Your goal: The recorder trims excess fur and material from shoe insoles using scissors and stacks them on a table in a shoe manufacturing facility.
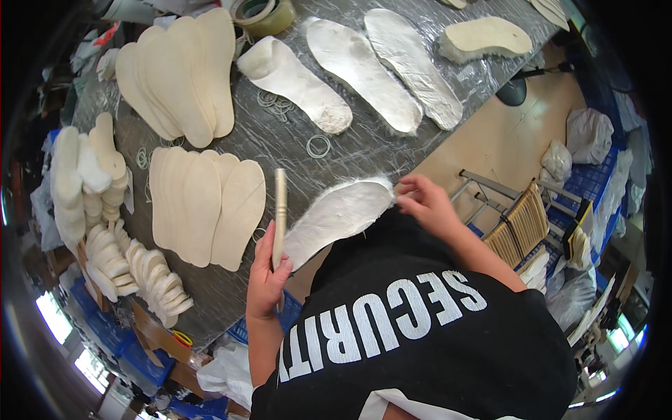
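Note:
My left hand (264,283) is closed round a slim beige rod (281,210) with ringed grooves, held upright. Its thumb is close to the near left end of a white furry insole (339,213), which lies at the table's edge against my body. At the insole's far right end my right hand (428,204) has thumb and forefinger pinched on its fuzzy rim. Beyond it lie more white insoles (364,73) with shiny faces. Left of the rod is a fanned stack of cream insoles (203,203).
A second fan of cream insoles (178,77) lies farther back, beside tape rolls (264,15). Rubber bands (318,146) are scattered on the plastic-covered table (294,154). Piled furry insoles (150,273) line the left edge. A folding chair (514,224) stands on the floor at right.

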### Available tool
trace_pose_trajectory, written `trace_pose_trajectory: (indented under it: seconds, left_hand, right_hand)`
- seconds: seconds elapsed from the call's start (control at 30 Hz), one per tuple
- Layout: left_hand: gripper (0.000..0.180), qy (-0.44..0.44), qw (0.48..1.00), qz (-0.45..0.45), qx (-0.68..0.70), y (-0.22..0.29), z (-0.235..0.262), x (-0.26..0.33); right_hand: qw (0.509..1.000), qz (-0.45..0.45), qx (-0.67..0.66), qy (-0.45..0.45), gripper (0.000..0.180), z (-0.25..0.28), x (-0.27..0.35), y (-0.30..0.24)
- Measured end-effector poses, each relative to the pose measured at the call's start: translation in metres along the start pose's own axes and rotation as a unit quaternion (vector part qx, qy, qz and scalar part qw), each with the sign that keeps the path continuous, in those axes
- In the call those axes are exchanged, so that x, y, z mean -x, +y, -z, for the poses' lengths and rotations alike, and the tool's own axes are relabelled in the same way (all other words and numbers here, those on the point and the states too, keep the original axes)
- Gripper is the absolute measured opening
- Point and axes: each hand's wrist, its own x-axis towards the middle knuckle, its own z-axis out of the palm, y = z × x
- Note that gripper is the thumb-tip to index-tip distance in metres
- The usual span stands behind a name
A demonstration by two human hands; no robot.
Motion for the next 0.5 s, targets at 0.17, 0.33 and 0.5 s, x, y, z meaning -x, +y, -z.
trace_pose_trajectory:
  seconds: [0.17, 0.33, 0.5]
  left_hand:
    - [0.095, -0.035, 0.989, -0.078, -0.122, 0.015, -0.009, -0.014]
    - [0.083, 0.047, 0.936, -0.104, -0.333, 0.023, -0.019, -0.008]
    - [0.078, 0.034, 0.905, -0.156, -0.394, 0.018, -0.021, -0.008]
  right_hand:
    - [0.996, -0.031, -0.086, 0.004, 0.014, -0.047, -0.028, 0.002]
    - [0.994, -0.002, -0.104, 0.032, 0.009, -0.050, -0.025, 0.008]
    - [0.984, -0.006, -0.170, 0.050, 0.014, -0.042, -0.011, 0.018]
